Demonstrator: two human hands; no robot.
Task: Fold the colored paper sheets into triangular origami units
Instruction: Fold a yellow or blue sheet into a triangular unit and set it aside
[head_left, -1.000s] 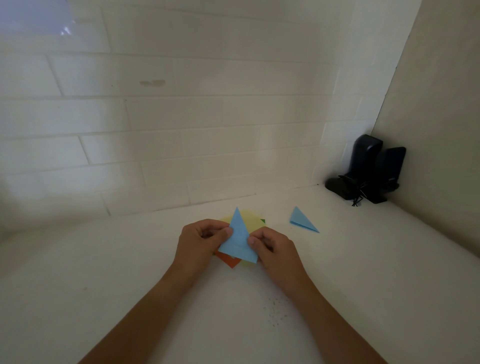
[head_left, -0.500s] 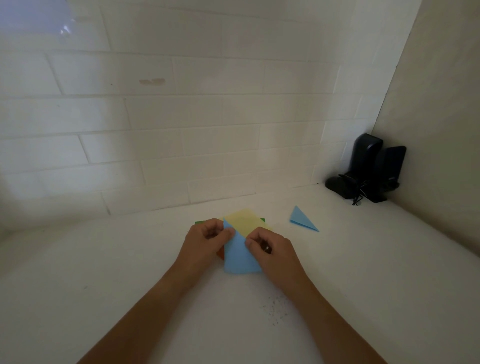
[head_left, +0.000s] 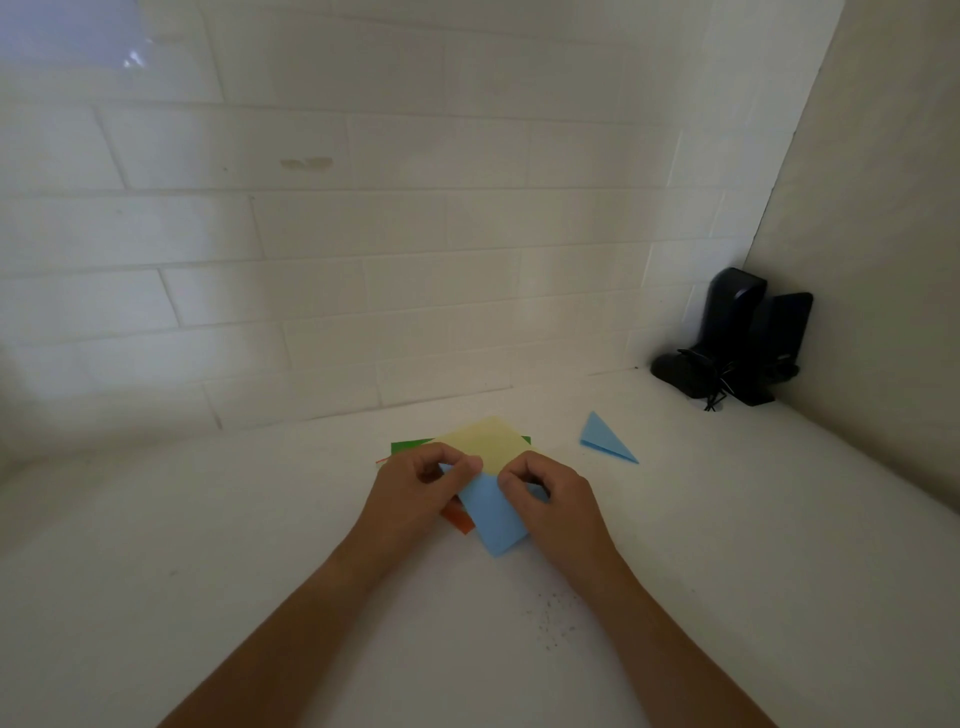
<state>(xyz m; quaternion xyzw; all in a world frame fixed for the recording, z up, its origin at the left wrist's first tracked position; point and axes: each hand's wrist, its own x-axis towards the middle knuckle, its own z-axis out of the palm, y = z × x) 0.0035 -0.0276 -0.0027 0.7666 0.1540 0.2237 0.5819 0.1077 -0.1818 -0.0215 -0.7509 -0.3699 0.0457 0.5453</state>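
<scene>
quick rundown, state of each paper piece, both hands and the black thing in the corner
light blue paper sheet: partly folded, pinched by both hands
left hand: fingers curled, pinching the blue sheet
right hand: fingers curled, pinching the blue sheet
pale yellow paper sheet: flat, unfolded, top of stack
green paper sheet: flat, mostly covered
orange paper sheet: flat, mostly covered
finished light blue triangular unit: folded, lying apart
black device: standing in corner

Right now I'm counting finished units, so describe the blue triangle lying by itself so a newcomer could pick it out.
Start at the black device in the right corner, then come forward and left along the white counter. The blue triangle lies alone there, right of the paper stack; unlike the blue sheet, no hand touches it.
</scene>
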